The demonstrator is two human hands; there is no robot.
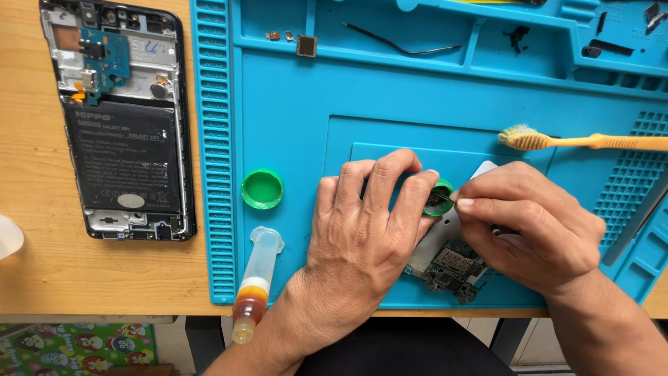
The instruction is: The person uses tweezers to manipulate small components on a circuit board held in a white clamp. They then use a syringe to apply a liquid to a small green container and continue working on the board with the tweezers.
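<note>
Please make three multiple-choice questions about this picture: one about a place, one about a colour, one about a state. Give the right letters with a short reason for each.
1. Where does the toothbrush lie?
A. on the blue mat, beyond the right hand
B. on the wooden table beside the phone
C. in the left hand

2. What colour is the loose cap beside the syringe?
A. red
B. green
C. white

3. In what state is the phone at the left?
A. closed, screen lit
B. wrapped in a bag
C. opened, battery and boards exposed

Answers:
1. A, it rests on the mat above that hand.
2. B, the cap is plainly green.
3. C, its back is off and the black battery shows.
</note>
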